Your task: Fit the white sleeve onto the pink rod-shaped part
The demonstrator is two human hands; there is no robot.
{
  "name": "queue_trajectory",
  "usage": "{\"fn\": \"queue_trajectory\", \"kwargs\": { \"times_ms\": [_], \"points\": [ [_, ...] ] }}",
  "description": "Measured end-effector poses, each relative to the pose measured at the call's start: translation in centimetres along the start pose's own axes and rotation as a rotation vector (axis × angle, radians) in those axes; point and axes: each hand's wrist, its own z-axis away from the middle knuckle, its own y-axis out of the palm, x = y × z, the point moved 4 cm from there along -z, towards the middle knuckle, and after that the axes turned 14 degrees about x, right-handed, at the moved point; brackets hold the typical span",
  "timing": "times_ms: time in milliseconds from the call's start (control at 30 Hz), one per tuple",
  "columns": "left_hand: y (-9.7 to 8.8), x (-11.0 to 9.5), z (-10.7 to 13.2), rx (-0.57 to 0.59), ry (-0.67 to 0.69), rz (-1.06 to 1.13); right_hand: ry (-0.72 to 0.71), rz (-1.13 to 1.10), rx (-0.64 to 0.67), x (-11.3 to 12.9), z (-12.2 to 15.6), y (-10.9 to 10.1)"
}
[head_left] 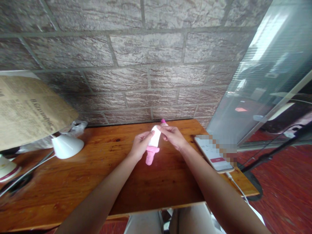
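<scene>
Both my hands meet over the middle of a wooden table (73, 182). My left hand (140, 144) is closed around a small white and pink object (153, 146), white at the top and pink at the bottom, held tilted. My right hand (172, 135) pinches the object's upper white end with its fingertips. A small pink tip (163, 121) shows just above my right fingers; I cannot tell whether it belongs to the object.
A phone (214, 156) with a white cable lies at the table's right edge. A white lamp head (66, 145), crumpled plastic and a newspaper sheet (26, 110) sit at the left. A brick wall stands behind, a glass panel to the right.
</scene>
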Motion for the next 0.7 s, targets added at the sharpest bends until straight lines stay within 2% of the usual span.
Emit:
{"fn": "queue_trajectory", "kwargs": {
  "times_ms": [133,367,567,700],
  "points": [
    [0.0,-0.2,0.0,-0.022,-0.012,-0.021,-0.018,0.036,0.033,0.3,0.1,0.4],
    [-0.4,0.1,-0.2,-0.069,0.027,0.022,0.027,-0.053,0.096,-0.7,0.0,0.9],
    [-0.7,0.5,-0.3,-0.056,0.019,-0.033,0.041,-0.119,0.066,-1.3,-0.2,0.4],
    [-0.4,0.4,-0.3,-0.037,0.022,0.035,0.059,-0.153,0.005,-1.0,-0.1,0.2]
  ]
}}
